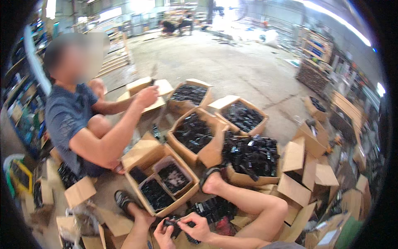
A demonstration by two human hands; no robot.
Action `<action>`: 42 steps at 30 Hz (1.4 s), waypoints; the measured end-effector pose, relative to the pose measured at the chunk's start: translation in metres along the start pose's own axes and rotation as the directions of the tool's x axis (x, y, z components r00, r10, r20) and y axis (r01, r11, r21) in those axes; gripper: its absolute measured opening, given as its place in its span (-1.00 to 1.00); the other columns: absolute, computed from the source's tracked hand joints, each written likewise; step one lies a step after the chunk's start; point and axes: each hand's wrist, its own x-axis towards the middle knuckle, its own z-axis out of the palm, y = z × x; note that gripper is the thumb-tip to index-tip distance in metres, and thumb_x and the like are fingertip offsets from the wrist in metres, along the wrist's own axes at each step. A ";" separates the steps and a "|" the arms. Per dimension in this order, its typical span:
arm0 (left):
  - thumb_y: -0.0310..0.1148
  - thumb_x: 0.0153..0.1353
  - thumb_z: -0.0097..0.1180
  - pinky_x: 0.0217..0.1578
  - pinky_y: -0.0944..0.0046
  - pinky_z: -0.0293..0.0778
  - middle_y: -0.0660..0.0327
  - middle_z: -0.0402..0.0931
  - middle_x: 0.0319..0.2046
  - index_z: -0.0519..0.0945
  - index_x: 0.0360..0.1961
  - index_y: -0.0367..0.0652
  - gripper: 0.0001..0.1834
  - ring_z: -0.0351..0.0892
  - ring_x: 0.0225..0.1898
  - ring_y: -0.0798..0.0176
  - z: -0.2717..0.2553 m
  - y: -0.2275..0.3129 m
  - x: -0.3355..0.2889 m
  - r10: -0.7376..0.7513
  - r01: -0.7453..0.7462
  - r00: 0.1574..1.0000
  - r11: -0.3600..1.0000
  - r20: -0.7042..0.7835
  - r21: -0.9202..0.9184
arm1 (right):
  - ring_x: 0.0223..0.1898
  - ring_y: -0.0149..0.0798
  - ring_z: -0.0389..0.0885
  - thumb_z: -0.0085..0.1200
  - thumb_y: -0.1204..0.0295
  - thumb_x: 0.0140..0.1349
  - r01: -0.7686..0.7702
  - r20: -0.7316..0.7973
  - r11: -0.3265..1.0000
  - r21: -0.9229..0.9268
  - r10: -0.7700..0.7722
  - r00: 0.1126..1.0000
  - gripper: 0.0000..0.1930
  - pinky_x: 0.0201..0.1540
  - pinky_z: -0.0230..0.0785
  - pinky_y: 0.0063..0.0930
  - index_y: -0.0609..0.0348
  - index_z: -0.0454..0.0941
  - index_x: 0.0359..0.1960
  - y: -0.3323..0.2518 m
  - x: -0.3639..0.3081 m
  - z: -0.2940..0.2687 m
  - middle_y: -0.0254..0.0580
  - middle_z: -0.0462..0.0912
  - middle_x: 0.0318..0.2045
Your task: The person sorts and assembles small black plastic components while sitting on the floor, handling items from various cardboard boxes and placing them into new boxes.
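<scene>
Low in the head view, my left hand [164, 235] is closed on a small black part [170, 223], whose exact kind I cannot make out. My right hand [196, 227] meets it from the right, thumb and fingers pinched at the same part. A pile of black pieces [212, 208] lies just beyond my hands, between my legs. Past my left hand stands an open cardboard box [191, 194] with two trays inside. The left tray has small black pieces [156, 194] in it; black pieces and paler bits fill the right tray [174, 176].
Several cardboard boxes of black parts stand ahead, including a heaped one [251, 155] beyond my right leg. A co-worker [78, 108] squats at the left, one hand [148, 96] raised over an open box. Loose cardboard flaps [296, 189] crowd the right side. Concrete floor [248, 62] stretches behind.
</scene>
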 end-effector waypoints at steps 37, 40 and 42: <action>-0.51 0.35 0.16 -0.27 0.41 0.45 0.12 0.56 -0.03 0.40 0.25 -0.41 -0.53 0.52 -0.23 0.36 -0.001 0.000 -0.012 -0.148 0.139 0.985 0.984 0.085 0.113 | -0.12 -0.19 0.64 0.31 0.45 0.20 -0.105 0.299 0.994 0.008 0.098 0.949 -0.86 0.00 0.48 -0.34 0.27 0.68 -0.30 0.003 0.002 -0.026 -0.15 0.72 -0.26; -0.51 0.29 0.23 0.03 0.24 0.54 0.03 0.60 0.02 0.42 0.24 -0.41 -0.49 0.61 0.00 0.17 -0.004 -0.007 -0.007 -0.053 0.055 0.998 0.993 -0.020 0.103 | -0.05 -0.14 0.64 0.32 0.43 0.20 0.021 0.344 1.000 -0.024 -0.011 0.939 -0.84 0.05 0.47 -0.29 0.27 0.68 -0.28 0.007 0.008 -0.017 -0.12 0.73 -0.21; -0.64 0.16 0.26 0.12 0.16 0.55 -0.03 0.63 -0.01 0.50 0.14 -0.48 -0.51 0.65 0.00 0.15 0.017 0.008 -0.005 -0.026 0.031 0.995 0.998 -0.100 0.054 | 0.05 -0.07 0.62 0.36 0.33 0.18 0.070 0.348 0.995 -0.074 -0.040 0.937 -0.66 0.16 0.44 -0.23 0.22 0.66 -0.07 0.007 0.001 -0.016 -0.07 0.70 -0.07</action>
